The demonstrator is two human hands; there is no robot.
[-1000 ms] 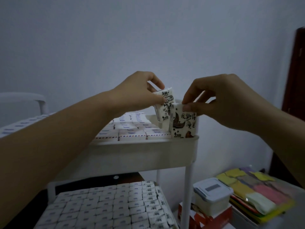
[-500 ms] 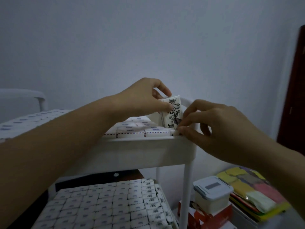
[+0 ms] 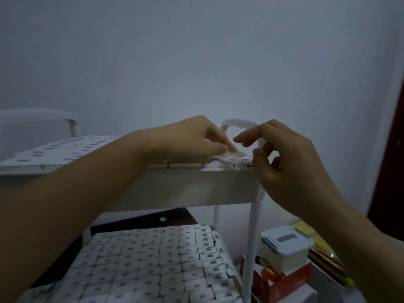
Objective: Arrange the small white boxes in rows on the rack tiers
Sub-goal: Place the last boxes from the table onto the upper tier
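The white rack's top tier (image 3: 196, 186) holds flat rows of small white boxes (image 3: 72, 147). At its far right corner my left hand (image 3: 192, 138) pinches one small white box (image 3: 232, 154) and holds it low among the row, tilted and blurred. My right hand (image 3: 284, 165) hovers at the same corner with fingers loosely curled and nothing in it; its thumb is close to the rim. The lower tier (image 3: 227, 254) is packed with several rows of the same boxes (image 3: 148, 261). My left forearm hides the front left of both tiers.
The rack's white handle (image 3: 240, 123) arches behind my hands, and a white post (image 3: 251, 243) runs down at the right. Beside it a lidded plastic container (image 3: 286, 243) sits on a red carton (image 3: 282, 281). Coloured sheets (image 3: 323, 256) lie further right, by a dark door (image 3: 393, 149).
The right hand set its box down into the corner and let go. The left hand lowered its box from upright above the rim down into the top row. The view dropped lower.
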